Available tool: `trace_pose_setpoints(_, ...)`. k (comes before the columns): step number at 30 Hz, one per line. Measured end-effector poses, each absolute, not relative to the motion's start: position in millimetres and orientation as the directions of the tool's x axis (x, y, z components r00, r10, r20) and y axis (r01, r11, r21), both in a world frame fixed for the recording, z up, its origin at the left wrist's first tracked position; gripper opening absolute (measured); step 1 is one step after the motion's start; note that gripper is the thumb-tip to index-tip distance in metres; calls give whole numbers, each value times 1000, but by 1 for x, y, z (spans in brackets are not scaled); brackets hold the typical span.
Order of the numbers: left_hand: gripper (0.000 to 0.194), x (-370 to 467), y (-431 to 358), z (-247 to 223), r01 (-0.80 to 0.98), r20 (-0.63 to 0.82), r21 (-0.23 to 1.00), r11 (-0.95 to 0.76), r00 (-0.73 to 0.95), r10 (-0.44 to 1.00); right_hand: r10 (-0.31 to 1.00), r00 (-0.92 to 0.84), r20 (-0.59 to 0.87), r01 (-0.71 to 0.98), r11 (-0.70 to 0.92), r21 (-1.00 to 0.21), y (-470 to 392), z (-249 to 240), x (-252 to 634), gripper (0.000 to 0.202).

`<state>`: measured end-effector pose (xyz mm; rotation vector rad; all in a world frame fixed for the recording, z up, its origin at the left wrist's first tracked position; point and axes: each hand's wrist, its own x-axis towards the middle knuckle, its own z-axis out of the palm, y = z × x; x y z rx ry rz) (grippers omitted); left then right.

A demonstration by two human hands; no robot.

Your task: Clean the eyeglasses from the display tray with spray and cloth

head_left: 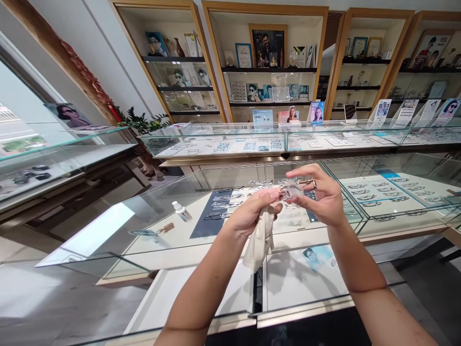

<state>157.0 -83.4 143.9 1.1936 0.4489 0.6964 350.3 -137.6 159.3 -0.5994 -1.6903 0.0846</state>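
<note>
Over the glass showcase I hold a pair of eyeglasses (pixel 295 189) between both hands. My left hand (pixel 254 209) is closed, pinching one side of the frame with thumb and fingers. A cream cloth (pixel 260 242) hangs down from that same hand. The fingers of my right hand (pixel 326 197), which wears a ring, are closed around the other side of the eyeglasses. Fingers hide part of the frame, and its fine details are too small to make out.
A glass showcase (pixel 154 250) with rows of eyeglasses lies below my hands. A small white bottle (pixel 182 212) and a brown tag (pixel 166 228) are to the left. Open drawers (pixel 295 283) sit underneath. Another glass counter (pixel 223 132) and wall shelves (pixel 268 70) stand beyond.
</note>
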Motion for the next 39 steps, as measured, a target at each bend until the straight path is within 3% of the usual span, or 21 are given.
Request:
trace_pose_setpoints(4,70,164,-83,143,-256,4,930,264,725,689,480,-45,876,330,835,-441,-136,160,352,4)
trace_pose_setpoints(6,75,168,-80,141,-228,-20,933,278,739,673,509,-25,860,318,820,-476,-134,161,357,13)
trace_pose_setpoints(11,67,175,-63,108,-88,-7,991,101,720,694,570,-18,821,480,725,-493,-114,164,394,24)
trace_pose_setpoints(14,53,176,-53,67,120,-58,992,-36,695,717,618,-50,785,719,567,-401,-84,157,434,22)
trace_pose_setpoints(17,41,175,-46,26,223,-27,966,-130,589,808,812,8,584,954,168,-247,-47,141,473,28)
trace_pose_setpoints(18,38,176,-45,15,229,-8,962,-147,565,825,877,49,478,991,17,-134,-35,134,484,30)
trace_pose_setpoints(22,24,185,-47,-11,206,23,963,-176,585,811,936,143,322,989,-147,-12,-2,103,515,22)
trace_pose_setpoints(25,16,192,-49,-18,177,20,969,-174,642,766,957,187,220,975,-208,76,12,83,527,20)
trace_pose_setpoints(30,13,192,-49,-25,141,43,973,-181,660,750,973,203,111,956,-221,192,32,64,539,37)
trace_pose_setpoints(39,14,190,-51,-31,134,23,981,-141,643,765,975,223,-11,941,-212,264,57,54,546,38)
